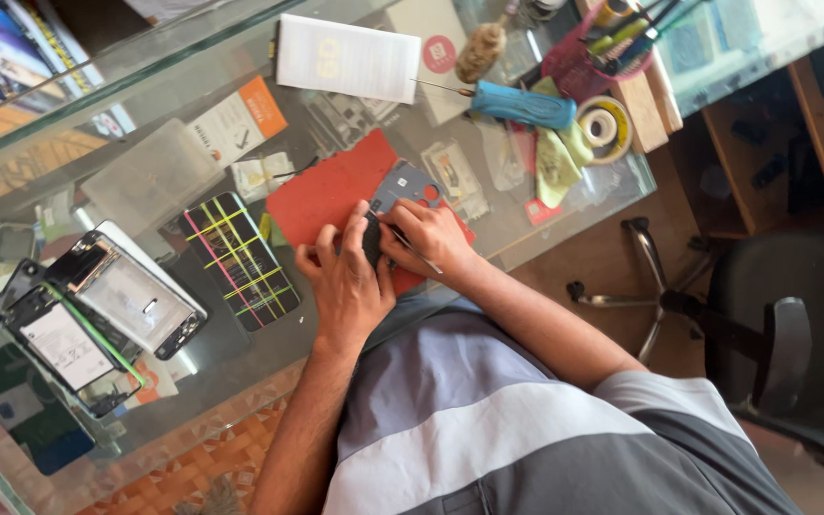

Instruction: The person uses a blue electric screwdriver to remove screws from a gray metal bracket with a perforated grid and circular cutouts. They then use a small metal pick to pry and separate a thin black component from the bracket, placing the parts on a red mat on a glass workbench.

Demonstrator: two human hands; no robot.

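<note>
Both hands meet over a red mat [326, 195] on a glass counter [154, 114]. My left hand [343, 278] grips a small dark phone part [372, 238] from the near side. My right hand [431, 236] pinches a thin metal tool [422, 256] against that part. A grey phone frame [402, 184] lies on the mat just beyond my fingers. Most of the dark part is hidden by my fingers.
A phone with a cracked, striped screen [240, 259] lies left of the mat. Opened phones [116, 300] sit further left. A blue-handled screwdriver [522, 105], a white box [347, 59], a tape roll [603, 126] and a yellow cloth [557, 157] lie behind. An office chair [774, 324] stands to the right.
</note>
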